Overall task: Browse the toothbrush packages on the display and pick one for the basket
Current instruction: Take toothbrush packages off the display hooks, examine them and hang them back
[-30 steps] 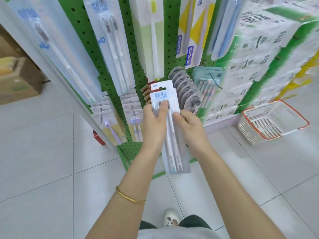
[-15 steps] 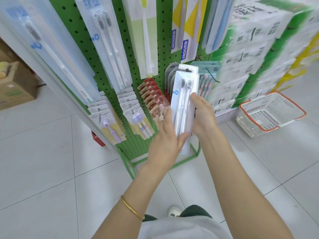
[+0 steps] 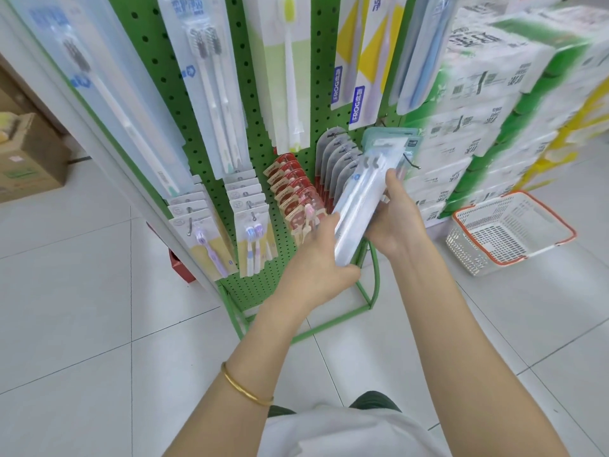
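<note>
The left hand (image 3: 313, 258) curls round the lower end of the clear, flat plastic twin-toothbrush package (image 3: 359, 206), which leans toward 1 o'clock just in front of the green pegboard display rack (image 3: 250, 94). The right hand (image 3: 395, 219) pinches its right edge, thumb on the front. The white plastic lattice basket with an orange rim (image 3: 468, 250) sits on the floor at 3 o'clock, well apart. The slick package could slip if one hand lets go carelessly, or its top could snag the hanging grey packs (image 3: 333, 159) behind.
</note>
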Demonstrator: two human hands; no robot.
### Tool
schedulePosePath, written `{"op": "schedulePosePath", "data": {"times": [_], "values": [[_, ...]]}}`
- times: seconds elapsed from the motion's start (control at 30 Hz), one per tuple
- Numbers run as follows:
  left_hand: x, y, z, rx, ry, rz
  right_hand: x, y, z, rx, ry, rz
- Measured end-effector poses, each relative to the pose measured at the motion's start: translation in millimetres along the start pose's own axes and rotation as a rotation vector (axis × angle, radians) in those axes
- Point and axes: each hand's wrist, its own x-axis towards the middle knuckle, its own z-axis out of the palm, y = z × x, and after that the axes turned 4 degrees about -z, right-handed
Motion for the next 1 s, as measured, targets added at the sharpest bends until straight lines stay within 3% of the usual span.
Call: {"op": "schedulePosePath", "data": {"times": [0.1, 0.33, 0.5, 0.77, 1.0], "values": [[3.5, 2.8, -9.3, -0.125, -0.152, -0.061, -2.7, -0.8, -4.9, -0.126, -0.039, 0.026], [9.5, 4.7, -20.5, -0.507, -0.399, -0.171, 2.8, 0.5, -16.2, -0.243, -0.01, -0.119], [11.4, 0.2, -25.7, -0.646, -0.481, -0.169, 4.2, -4.5, -20.9, -0.264, -0.112, -0.169], [30.5, 5.9, -32.1, -0.564, -0.176, -0.189, 3.3, -10.7, -18.4, -0.403, -0.369, -0.115], [45.8, 26.1, -67.6, -0.72, 0.3, -0.064, -2.6, -8.1, -5.9, -0.432, -0.606, -0.063]]}}
